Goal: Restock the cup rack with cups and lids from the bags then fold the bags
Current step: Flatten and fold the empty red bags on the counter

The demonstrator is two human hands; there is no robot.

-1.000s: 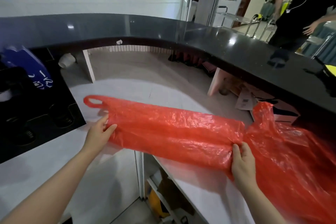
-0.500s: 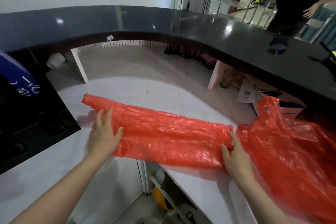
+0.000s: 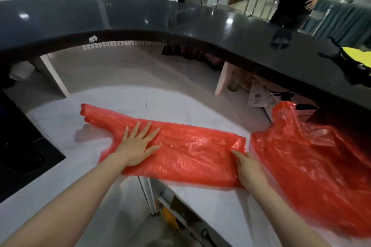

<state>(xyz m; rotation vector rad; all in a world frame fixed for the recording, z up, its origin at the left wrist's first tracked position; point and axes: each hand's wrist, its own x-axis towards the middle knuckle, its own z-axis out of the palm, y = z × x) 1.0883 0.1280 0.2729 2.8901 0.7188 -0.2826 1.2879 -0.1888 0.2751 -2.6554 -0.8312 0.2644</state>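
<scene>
Left hand, fingers spread flat, is pressing the folded red plastic bag against the white counter to anchor it; right hand is pinching its right edge, apparently for the next fold. A second, crumpled red bag is lying just beside.

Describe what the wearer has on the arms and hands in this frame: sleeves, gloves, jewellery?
Both forearms are bare as far as the frame shows, with no sleeve in view. The left hand and right hand wear no gloves. No watch, bracelet or ring is visible.
</scene>
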